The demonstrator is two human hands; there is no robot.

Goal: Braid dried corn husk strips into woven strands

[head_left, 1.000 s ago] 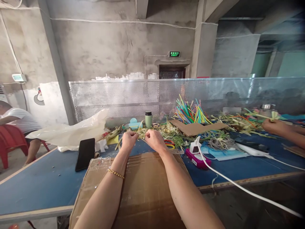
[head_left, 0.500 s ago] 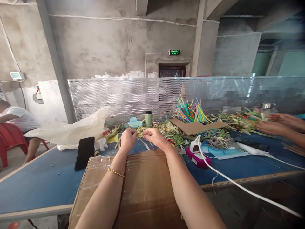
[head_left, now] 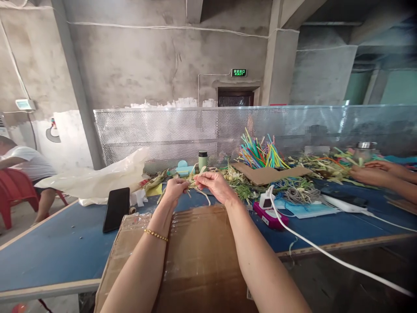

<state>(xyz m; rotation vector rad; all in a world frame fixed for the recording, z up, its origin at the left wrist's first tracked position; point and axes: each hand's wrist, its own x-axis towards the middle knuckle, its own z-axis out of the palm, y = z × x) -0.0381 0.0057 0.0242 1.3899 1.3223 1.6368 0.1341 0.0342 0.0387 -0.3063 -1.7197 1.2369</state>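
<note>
Thin pale-green plant strips (head_left: 204,198) run between my two hands, above the far edge of a brown cardboard box (head_left: 198,256). My left hand (head_left: 176,190), with a gold bead bracelet at the wrist, is closed in a pinch on strips. Close beside it on the right, my right hand (head_left: 213,184) pinches strips between thumb and fingers. Loose green and yellowish plant leaves (head_left: 239,182) lie behind and to the right. A green bottle (head_left: 202,160) with a black lid stands just beyond my hands.
On the blue table (head_left: 78,243) lie a black phone (head_left: 116,209), a clear plastic bag (head_left: 97,176), a purple socket block (head_left: 272,215) with a white cable and a cardboard piece (head_left: 273,174) near colourful sticks (head_left: 260,152). Another person's hands (head_left: 374,174) work at right; a seated person (head_left: 28,163) is at left.
My hands have shifted slightly closer together and my right hand has turned, its fingers now higher. A looped strip end shows below them. The other person's hands at right have moved closer together.
</note>
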